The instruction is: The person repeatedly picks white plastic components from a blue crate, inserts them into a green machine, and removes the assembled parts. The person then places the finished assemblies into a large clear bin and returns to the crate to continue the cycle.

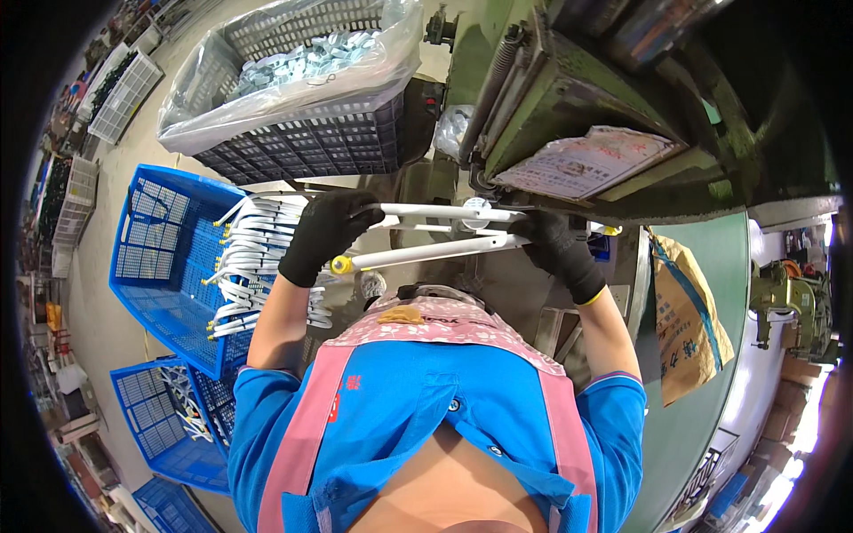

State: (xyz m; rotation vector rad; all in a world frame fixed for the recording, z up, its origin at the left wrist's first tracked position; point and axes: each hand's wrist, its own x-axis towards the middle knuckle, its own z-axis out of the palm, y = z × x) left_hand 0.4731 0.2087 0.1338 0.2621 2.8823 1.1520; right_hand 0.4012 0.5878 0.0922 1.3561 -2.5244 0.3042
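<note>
A white tubular metal frame [425, 255] is held level across my front, under the green machine [586, 115]. My left hand [330, 235], in a black glove, is closed round the left end of its far tube. A yellow cap [341, 265] tips the nearer tube just beside that hand. My right hand [558, 250], also in a black glove, grips the frame near its right end, where the two tubes come close together. Its fingertips are partly hidden behind the tubes. A small white round piece [477, 210] shows at the far tube, near the machine.
Left of me a blue crate [164, 302] holds several bent white tubes [258, 258] with yellow tips. Beyond it stands a black crate [302, 147], plastic-lined, with small pale parts. More blue crates [151, 426] sit lower left. A brown sack [689, 320] lies on the right.
</note>
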